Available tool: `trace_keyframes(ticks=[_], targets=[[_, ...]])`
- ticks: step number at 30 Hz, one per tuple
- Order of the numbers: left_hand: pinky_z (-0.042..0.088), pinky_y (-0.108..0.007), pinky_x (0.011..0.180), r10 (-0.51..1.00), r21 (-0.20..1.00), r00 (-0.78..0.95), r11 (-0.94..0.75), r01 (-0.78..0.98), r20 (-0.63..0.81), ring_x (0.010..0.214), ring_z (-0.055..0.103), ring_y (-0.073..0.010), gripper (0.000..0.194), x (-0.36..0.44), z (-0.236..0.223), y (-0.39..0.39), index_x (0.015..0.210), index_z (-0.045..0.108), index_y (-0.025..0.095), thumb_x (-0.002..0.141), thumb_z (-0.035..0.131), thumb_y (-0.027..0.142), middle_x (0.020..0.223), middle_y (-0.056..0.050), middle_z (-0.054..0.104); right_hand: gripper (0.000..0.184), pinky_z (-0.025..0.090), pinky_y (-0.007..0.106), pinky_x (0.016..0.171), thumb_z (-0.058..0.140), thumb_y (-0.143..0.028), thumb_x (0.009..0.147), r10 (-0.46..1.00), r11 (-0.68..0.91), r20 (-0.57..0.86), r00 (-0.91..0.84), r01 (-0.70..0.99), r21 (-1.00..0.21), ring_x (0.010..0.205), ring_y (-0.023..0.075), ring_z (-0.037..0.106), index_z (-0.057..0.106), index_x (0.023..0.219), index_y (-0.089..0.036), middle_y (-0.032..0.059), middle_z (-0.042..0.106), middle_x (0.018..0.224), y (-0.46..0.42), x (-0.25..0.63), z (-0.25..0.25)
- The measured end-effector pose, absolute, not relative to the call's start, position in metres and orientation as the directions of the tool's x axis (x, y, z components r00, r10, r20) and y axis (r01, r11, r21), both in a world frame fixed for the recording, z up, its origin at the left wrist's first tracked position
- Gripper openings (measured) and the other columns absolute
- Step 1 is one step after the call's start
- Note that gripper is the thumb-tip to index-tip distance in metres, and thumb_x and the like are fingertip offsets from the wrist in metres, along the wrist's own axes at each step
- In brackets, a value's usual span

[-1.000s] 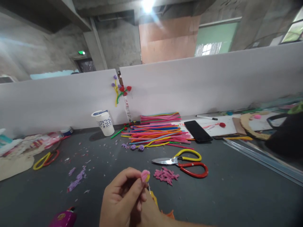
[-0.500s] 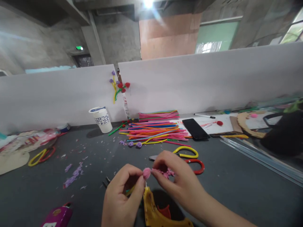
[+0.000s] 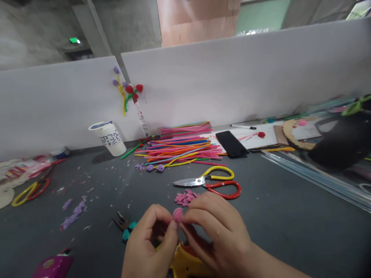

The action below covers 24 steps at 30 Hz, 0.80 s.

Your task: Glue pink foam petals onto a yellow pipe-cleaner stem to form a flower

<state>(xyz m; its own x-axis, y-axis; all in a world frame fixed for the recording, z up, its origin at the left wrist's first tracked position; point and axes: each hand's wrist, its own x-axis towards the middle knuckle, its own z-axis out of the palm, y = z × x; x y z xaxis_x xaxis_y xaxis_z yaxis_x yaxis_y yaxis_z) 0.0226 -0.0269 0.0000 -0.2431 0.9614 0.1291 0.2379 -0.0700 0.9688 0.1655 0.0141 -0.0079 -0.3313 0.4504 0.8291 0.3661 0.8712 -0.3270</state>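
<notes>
A small pink fuzzy bud [image 3: 177,214] is held up in the lower middle. My left hand [image 3: 150,241] pinches it between thumb and forefinger. From the other side, my right hand [image 3: 217,231] has its fingertips closed at the bud's right edge. Beneath both hands lies a yellow glue gun [image 3: 188,264], partly covered by them. Cut pink pieces [image 3: 185,197] are heaped just beyond my fingers. Behind that heap rest scissors [image 3: 199,181] with one yellow and one red handle. Teal-handled pliers [image 3: 125,227] lie left of my left hand.
Coloured pipe cleaners [image 3: 179,148] are piled at the back, beside a black phone [image 3: 232,143]. A white paper cup [image 3: 108,139] stands left of them. Purple scraps [image 3: 75,214], more scissors [image 3: 30,192] and a magenta object [image 3: 53,266] lie left; clear sticks [image 3: 313,179] lie right.
The view has tilted down and shifted. My right hand has moved off the pink pieces, leaving them uncovered, and its fingertips now meet the bud. The bud has moved off the glue gun's tip.
</notes>
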Motion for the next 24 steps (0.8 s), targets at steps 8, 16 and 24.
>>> trace_keyframes(ticks=[8, 16, 24], targets=[[0.040, -0.020, 0.053, 0.961, 0.961, -0.232, -0.088, 0.262, 0.151, 0.053, 0.048, -0.0116, 0.019, 0.0234, -0.0028, -0.0278, 0.060, 0.055, 0.021, 0.078, 0.060, 0.026, 0.058, 0.005, 0.052, 0.009, 0.046, 0.029, 0.061, 0.057, -0.006, 0.082, 0.412, 0.887, 0.841, -0.351, 0.365, -0.283, 0.066, 0.0158, 0.056, 0.059, 0.086, -0.013, 0.0055, 0.066, 0.073, 0.0160, 0.1636, -0.0120], [0.037, -0.021, 0.050, 0.959, 0.963, -0.220, -0.124, 0.239, 0.178, 0.053, 0.049, -0.0115, 0.018, 0.0257, -0.0037, -0.0304, 0.062, 0.056, 0.022, 0.079, 0.058, 0.027, 0.060, 0.005, 0.052, 0.010, 0.048, 0.029, 0.061, 0.055, -0.008, 0.084, 0.443, 0.865, 0.832, -0.335, 0.402, -0.299, 0.066, 0.0158, 0.057, 0.059, 0.089, -0.017, 0.0045, 0.066, 0.074, 0.0110, 0.1647, -0.0079], [0.040, -0.023, 0.052, 0.952, 0.954, -0.227, -0.140, 0.267, 0.204, 0.058, 0.055, -0.0140, 0.017, 0.0277, -0.0063, -0.0326, 0.063, 0.057, 0.023, 0.079, 0.058, 0.028, 0.063, 0.002, 0.057, 0.009, 0.049, 0.028, 0.060, 0.055, -0.010, 0.085, 0.458, 0.853, 0.825, -0.331, 0.423, -0.305, 0.066, 0.0155, 0.057, 0.061, 0.088, -0.015, 0.0045, 0.065, 0.072, 0.0086, 0.1640, -0.0049]])
